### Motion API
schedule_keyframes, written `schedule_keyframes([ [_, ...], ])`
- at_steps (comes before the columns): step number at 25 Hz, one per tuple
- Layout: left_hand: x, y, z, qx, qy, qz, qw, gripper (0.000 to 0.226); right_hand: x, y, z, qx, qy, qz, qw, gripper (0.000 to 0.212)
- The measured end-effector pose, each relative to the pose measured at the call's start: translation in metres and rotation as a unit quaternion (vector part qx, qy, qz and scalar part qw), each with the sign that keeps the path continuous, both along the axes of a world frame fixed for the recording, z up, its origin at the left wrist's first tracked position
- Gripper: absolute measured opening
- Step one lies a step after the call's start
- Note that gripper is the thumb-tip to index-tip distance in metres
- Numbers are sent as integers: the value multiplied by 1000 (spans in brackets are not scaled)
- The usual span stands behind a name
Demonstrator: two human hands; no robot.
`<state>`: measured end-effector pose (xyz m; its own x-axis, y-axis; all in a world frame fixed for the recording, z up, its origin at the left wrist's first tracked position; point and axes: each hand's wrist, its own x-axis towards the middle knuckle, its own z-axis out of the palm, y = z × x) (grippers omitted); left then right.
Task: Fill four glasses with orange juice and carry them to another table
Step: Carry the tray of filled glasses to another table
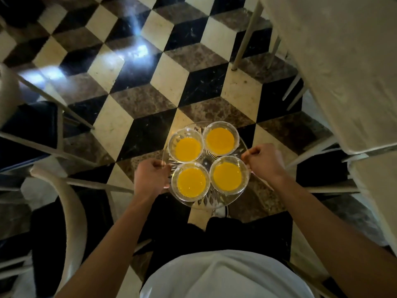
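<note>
A round clear cut-glass tray [211, 203] hangs above the floor in front of my body. On it stand several clear glasses full of orange juice: one at the far left [186, 149], one at the far right [220, 141], one at the near left [191, 182], one at the near right [227, 176]. They sit close together and upright. My left hand [150, 177] grips the tray's left rim. My right hand [262, 160] grips the right rim. Both fists are closed on the glass edge.
The floor is a black, cream and brown cube-pattern tile [137, 87]. A table with a pale cloth [343, 67] runs along the right, with thin chair legs [247, 39] beside it. Pale chairs with dark seats [64, 190] stand at the left.
</note>
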<state>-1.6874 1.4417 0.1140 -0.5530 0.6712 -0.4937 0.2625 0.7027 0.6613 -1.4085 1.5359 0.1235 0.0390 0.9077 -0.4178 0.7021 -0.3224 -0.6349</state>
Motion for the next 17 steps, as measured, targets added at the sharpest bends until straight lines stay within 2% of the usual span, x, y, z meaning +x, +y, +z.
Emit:
schedule_keyframes([
  [5,-9,80,1,-2,14,-27,1000,5,-4,63,2,-3,5,-31,1000,12],
  [12,-23,197,-17,-17,-2,-77,997,11,-6,142,-1,-12,-23,-78,997,14],
  [17,-36,294,-23,-12,4,-133,991,8,-14,199,-4,15,-21,-134,991,25],
])
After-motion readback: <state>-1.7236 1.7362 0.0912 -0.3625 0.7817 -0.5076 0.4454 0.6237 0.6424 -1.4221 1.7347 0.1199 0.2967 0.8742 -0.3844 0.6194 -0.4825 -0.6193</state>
